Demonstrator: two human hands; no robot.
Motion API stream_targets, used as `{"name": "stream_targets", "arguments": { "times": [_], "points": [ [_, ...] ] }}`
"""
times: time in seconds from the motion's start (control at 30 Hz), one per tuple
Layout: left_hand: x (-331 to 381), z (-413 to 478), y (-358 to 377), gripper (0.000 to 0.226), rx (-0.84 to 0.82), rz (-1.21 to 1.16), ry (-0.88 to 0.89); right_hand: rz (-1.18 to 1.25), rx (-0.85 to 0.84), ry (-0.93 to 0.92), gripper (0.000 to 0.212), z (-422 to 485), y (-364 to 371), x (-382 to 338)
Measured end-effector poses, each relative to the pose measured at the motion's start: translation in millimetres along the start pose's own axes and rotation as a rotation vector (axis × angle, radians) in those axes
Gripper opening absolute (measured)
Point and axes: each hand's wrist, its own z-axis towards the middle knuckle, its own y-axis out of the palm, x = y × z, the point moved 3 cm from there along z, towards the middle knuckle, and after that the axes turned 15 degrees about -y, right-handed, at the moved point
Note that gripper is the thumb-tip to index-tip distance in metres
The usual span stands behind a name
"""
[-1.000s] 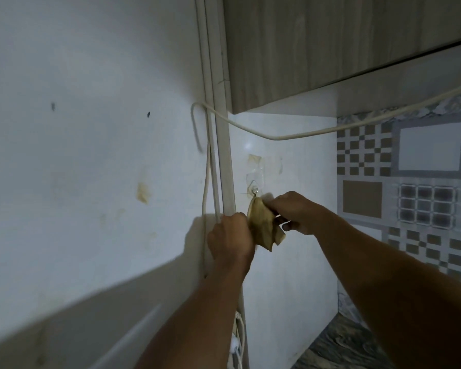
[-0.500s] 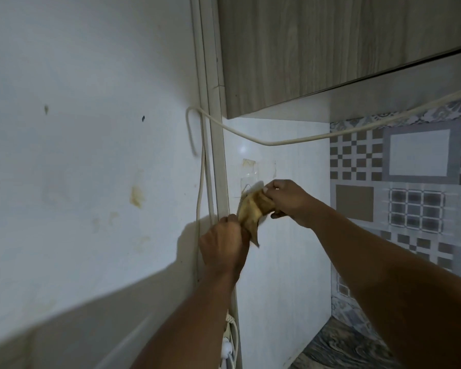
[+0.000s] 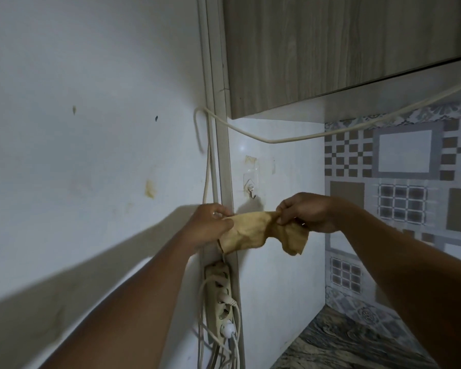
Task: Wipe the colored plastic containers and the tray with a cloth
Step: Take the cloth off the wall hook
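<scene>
"Room around you: what's it like?"

"White wall [image 3: 77, 182] fills my left, a wood-grain cabinet [image 3: 330, 49] hangs overhead, and patterned tiles [image 3: 410, 182] close off the right. Both arms reach up into the corner between them. Under the cabinet the space is open down to a marbled countertop [image 3: 343, 342]."

"And your hands?"

"Raised level with each other, a little apart. My left hand [image 3: 210, 225] pinches one end of the cloth [image 3: 250, 230] between thumb and curled fingers, in front of the pale vertical trim [image 3: 224, 169]. My right hand [image 3: 306, 213] pinches the other end with its fingertips bunched. The cloth spans the gap between them and droops at the right, just below the wall hook [image 3: 251, 191] and not touching it."

"What does it look like?"

"Thin, yellowish-tan, crumpled fabric. A cream cable [image 3: 277, 141] sags under the cabinet, and a worn power strip [image 3: 221, 296] with plugs in it hangs beneath my left hand."
</scene>
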Motion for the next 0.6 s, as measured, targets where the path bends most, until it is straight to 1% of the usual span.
{"name": "stream_targets", "arguments": {
  "times": [0.1, 0.17, 0.27, 0.3, 0.43, 0.5, 0.6],
  "points": [
    [-11.6, -16.4, 7.5, 0.020, -0.205, 0.071, -0.116, 0.163, 0.006, 0.027, 0.016, -18.9, 12.9, 9.3],
    [-18.9, -30.5, 14.5, 0.004, -0.340, 0.012, -0.167, 0.239, 0.000, 0.048, 0.024, -32.3, 21.3, 10.2],
    [-27.9, -51.7, 28.1, 0.017, -0.514, -0.070, -0.223, 0.288, -0.002, 0.077, 0.040, -51.5, 34.8, 4.8],
    [-29.1, -58.1, 31.5, 0.022, -0.537, -0.098, -0.224, 0.291, 0.004, 0.084, 0.044, -57.0, 38.4, 1.4],
    [-37.1, -82.2, 38.7, 0.016, -0.587, -0.241, -0.230, 0.248, 0.062, 0.126, 0.049, -85.9, 52.3, -2.6],
    [-41.9, -95.6, 37.5, 0.020, -0.639, -0.246, -0.221, 0.212, 0.136, 0.157, 0.050, -102.6, 57.5, 1.1],
    [-47.1, -115.5, 36.3, 0.019, -0.704, -0.235, -0.213, 0.220, 0.222, 0.194, 0.046, -128.8, 69.6, 11.7]
  ]
}}
